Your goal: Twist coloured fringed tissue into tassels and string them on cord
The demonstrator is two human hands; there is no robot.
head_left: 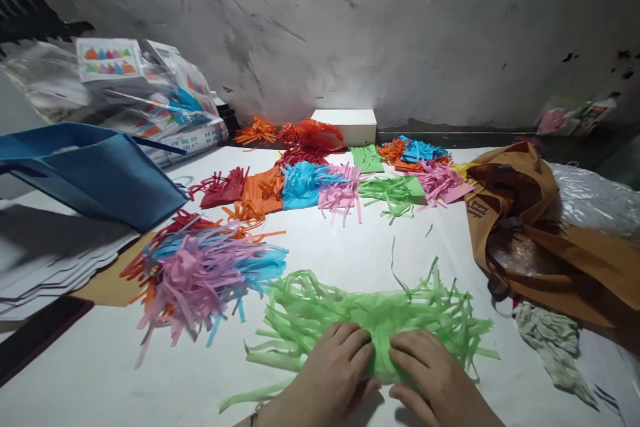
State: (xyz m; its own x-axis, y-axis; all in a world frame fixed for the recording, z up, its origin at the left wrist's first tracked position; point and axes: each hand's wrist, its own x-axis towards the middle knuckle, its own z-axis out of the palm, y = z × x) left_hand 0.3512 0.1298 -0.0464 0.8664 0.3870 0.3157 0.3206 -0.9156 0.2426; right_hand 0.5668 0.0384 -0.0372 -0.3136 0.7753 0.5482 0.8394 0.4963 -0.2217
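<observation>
A light green tissue paper sheet (385, 313) with fringed ends lies spread on the white table in front of me. My left hand (340, 360) curls its fingers over the near edge of the paper's uncut middle, thumb low beneath. Close beside it, my right hand (425, 367) grips the same edge in the same way, its thumb pointing inward. Fringe strips fan out to both sides. To the left is a heap of pink fringed tissue paper (200, 273), with blue, red and orange fringes under and around it.
A row of folded fringed tissue, including a blue piece (303, 183), crosses the table's far part. Behind it stands a white box (350, 125) by the wall. A blue fabric bin (95, 173) and a phone-like dark slab (40, 337) lie left; a brown bag (520, 213) and crumpled cloth (550, 340) lie right.
</observation>
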